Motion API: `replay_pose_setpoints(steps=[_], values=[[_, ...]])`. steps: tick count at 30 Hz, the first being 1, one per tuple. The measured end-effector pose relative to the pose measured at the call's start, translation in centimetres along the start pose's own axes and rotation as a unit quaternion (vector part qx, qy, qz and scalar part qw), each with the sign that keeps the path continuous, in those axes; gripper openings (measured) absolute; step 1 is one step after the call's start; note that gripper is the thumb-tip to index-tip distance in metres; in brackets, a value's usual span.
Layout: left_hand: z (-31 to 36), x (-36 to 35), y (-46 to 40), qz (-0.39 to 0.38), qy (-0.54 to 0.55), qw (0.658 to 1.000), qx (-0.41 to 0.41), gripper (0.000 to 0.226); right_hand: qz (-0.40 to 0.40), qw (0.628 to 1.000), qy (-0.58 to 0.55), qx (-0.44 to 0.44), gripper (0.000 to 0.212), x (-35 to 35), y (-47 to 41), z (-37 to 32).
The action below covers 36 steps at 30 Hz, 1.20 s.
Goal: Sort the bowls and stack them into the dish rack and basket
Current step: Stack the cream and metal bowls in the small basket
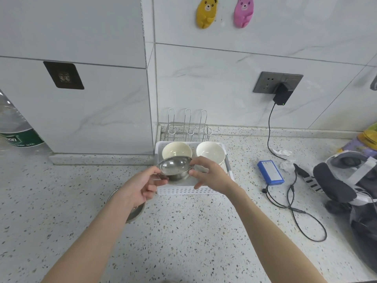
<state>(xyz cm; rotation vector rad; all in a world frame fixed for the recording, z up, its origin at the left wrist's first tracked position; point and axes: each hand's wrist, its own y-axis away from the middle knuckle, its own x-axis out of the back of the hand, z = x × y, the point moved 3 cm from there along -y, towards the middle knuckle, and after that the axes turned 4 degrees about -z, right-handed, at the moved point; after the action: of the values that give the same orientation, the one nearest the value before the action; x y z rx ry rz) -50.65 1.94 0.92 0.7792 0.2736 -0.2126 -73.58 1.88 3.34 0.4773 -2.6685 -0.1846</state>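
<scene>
Hands (175, 180) gripping steel bowl (175, 167) rim, above white basket (177, 190), two ceramic bowls (177, 150) inside

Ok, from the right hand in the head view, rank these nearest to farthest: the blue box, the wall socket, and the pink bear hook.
From the right hand:
1. Blue box, on the counter just to its right.
2. Wall socket, up on the tiled wall, farther right.
3. Pink bear hook, high on the wall, near the frame's top.

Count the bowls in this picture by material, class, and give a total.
Steel bowls: 2, one held in both hands, one on the counter under the left forearm.
Ceramic bowls: 2, cream and white, both in the white basket.
Total: 4
</scene>
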Motion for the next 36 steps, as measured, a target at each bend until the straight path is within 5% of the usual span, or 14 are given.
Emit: replay_pose_setpoints(steps=[6,12,17,23,36], values=[[0.4,-0.1,-0.2,0.036,-0.180,0.983,-0.011,0.046,0.011,1.000,-0.006,-0.007,0.027,0.5,-0.7,0.4],[1.8,-0.8,-0.5,0.095,-0.329,0.928,-0.146,0.034,0.006,0.999,-0.024,-0.047,0.020,1.1,-1.7,1.1],[2.1,-1.2,-1.2,0.043,-0.342,0.930,-0.127,0.019,0.008,0.994,-0.043,-0.100,0.025,2.1,-2.8,1.2],[2.9,-1.0,-2.4,0.065,-0.348,0.927,-0.121,0.036,-0.018,0.984,-0.052,-0.168,0.030,2.7,-4.4,1.2],[3.6,-0.7,-5.1,0.080,-0.424,0.894,-0.121,0.034,-0.032,0.979,-0.027,-0.197,0.035,2.7,-6.1,2.6]])
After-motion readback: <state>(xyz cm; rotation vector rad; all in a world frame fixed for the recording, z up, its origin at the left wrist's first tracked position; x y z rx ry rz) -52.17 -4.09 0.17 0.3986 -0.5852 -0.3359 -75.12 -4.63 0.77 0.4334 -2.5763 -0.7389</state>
